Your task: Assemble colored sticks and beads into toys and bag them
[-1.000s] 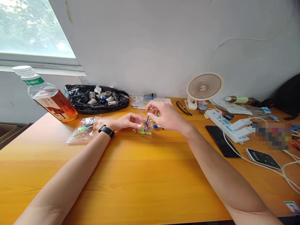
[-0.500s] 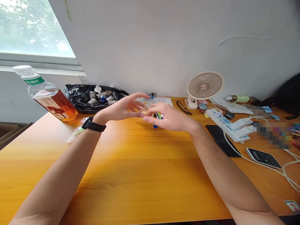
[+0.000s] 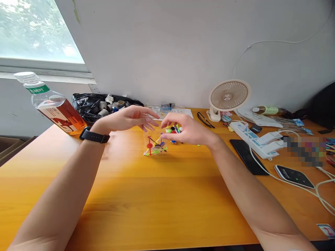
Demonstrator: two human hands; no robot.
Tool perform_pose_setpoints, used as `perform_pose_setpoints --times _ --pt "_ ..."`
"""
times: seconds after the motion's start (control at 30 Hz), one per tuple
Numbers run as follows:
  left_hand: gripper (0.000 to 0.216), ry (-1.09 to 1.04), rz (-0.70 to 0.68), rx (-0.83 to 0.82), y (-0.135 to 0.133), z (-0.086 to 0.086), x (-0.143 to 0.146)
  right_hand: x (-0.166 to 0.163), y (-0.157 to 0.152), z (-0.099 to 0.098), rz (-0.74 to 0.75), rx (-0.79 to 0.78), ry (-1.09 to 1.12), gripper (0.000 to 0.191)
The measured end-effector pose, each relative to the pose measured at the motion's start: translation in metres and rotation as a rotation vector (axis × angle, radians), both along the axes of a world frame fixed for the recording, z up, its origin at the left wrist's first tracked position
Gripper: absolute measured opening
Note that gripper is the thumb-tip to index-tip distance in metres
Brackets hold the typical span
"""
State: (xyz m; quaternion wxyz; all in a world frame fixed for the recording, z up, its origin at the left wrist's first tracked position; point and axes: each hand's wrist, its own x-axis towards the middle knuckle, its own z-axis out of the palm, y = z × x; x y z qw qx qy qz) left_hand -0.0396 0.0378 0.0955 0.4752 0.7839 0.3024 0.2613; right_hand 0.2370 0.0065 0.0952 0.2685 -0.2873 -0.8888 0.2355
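Between my two hands a clear plastic bag (image 3: 156, 146) stands upright at the table surface, with small red, yellow, blue and green plastic pieces in its lower part. My left hand (image 3: 131, 118), with a black watch on its wrist, is at the bag's upper left; its slightly blurred fingers appear to hold the top edge. At the upper right of the bag is my right hand (image 3: 183, 130), its thumb and fingers curved and apart. Behind my right fingers lies a pile of coloured plastic pieces (image 3: 173, 130), partly hidden.
A bottle of amber drink (image 3: 61, 115) stands at the left, beside a black bag of rubbish (image 3: 83, 108). Toward the wall are clear packaging (image 3: 162, 109), glasses (image 3: 205, 119) and a small fan (image 3: 227, 98). A power strip (image 3: 251, 137), cables and a black phone-like slab (image 3: 247, 157) lie right.
My hands have drawn apart, the left one moving left. The plastic bag with its coloured pieces now shows plainly below and between them. A small green piece now shows beneath my right wrist.
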Motion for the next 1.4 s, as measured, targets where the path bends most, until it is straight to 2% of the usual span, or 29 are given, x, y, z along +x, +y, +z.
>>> perform_pose_setpoints --times 0.13,0.27,0.4,0.5,0.57,0.63,0.67,0.73,0.8,0.9,0.97,1.07,1.2,1.3,1.4 --pt "0.04 -0.011 0.037 -0.028 0.002 -0.002 -0.001 0.0 0.004 -0.007 0.029 -0.094 -0.065 0.01" --pt "0.05 -0.007 0.064 0.001 -0.003 0.004 -0.004 -0.004 0.004 -0.01 0.019 -0.12 -0.016 0.01" --pt "0.075 0.076 -0.035 -0.026 -0.003 0.002 -0.003 -0.007 0.006 -0.016 0.048 -0.118 -0.021 0.01" --pt "0.063 0.139 -0.104 -0.035 0.001 -0.006 0.002 -0.01 0.008 -0.021 -0.009 -0.079 0.058 0.01" --pt "0.048 0.151 -0.095 -0.04 0.004 -0.011 0.005 -0.013 0.01 -0.026 -0.123 -0.083 0.211 0.039" --pt "0.041 0.131 -0.073 -0.074 0.006 -0.014 0.005 -0.016 0.013 -0.035 -0.241 -0.186 0.368 0.076" --pt "0.041 0.111 -0.062 -0.097 0.008 -0.014 0.004 -0.018 0.014 -0.041 -0.244 -0.291 0.399 0.088" --pt "0.043 0.062 -0.037 -0.132 0.009 -0.015 0.001 -0.022 0.014 -0.053 -0.133 -0.564 0.359 0.096" --pt "0.043 -0.005 0.007 -0.146 0.009 -0.016 -0.002 -0.024 0.009 -0.063 -0.108 -0.71 0.378 0.09" --pt "0.042 -0.145 0.122 -0.145 0.0 -0.026 0.003 -0.024 -0.006 -0.071 -0.14 -0.763 0.486 0.056" --pt "0.042 -0.25 0.21 -0.134 -0.015 -0.038 0.014 -0.02 -0.02 -0.074 -0.18 -0.787 0.566 0.045" --pt "0.048 -0.285 0.201 -0.272 -0.046 -0.065 0.036 -0.008 -0.04 -0.082 -0.277 -0.796 0.674 0.041" --pt "0.034 -0.33 0.296 -0.404 -0.075 -0.097 0.057 0.011 -0.056 -0.107 -0.338 -0.816 0.678 0.052" --pt "0.033 -0.389 0.342 -0.431 -0.078 -0.107 0.059 0.017 -0.06 -0.123 -0.264 -0.846 0.581 0.044" --pt "0.033 -0.42 0.368 -0.468 -0.077 -0.106 0.059 0.016 -0.064 -0.125 -0.193 -0.835 0.488 0.042"
